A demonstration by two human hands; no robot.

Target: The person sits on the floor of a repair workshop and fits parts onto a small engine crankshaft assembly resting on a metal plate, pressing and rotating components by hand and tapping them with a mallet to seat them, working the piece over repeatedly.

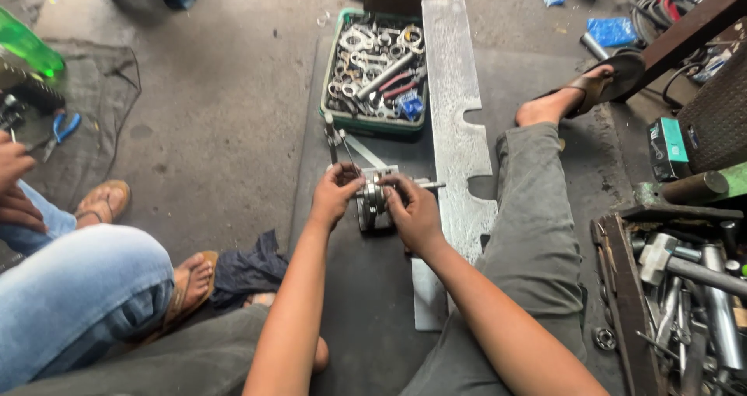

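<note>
A grey metal crankshaft assembly (pixel 374 203) with a shaft sticking out to the right stands on a dark rubber mat (pixel 366 287) in front of me. My left hand (pixel 334 194) grips its left side, fingers curled over the top. My right hand (pixel 412 213) holds its right side, fingers pressed on the upper part near the shaft. Both forearms reach in from the bottom of the view.
A green tray (pixel 375 124) of wrenches and pliers sits beyond the part. A long notched metal plate (pixel 459 131) lies to the right, beside my grey-trousered leg (pixel 537 233). A box of hammers and steel tools (pixel 685 287) is at right. Another person in jeans (pixel 78 287) sits at left.
</note>
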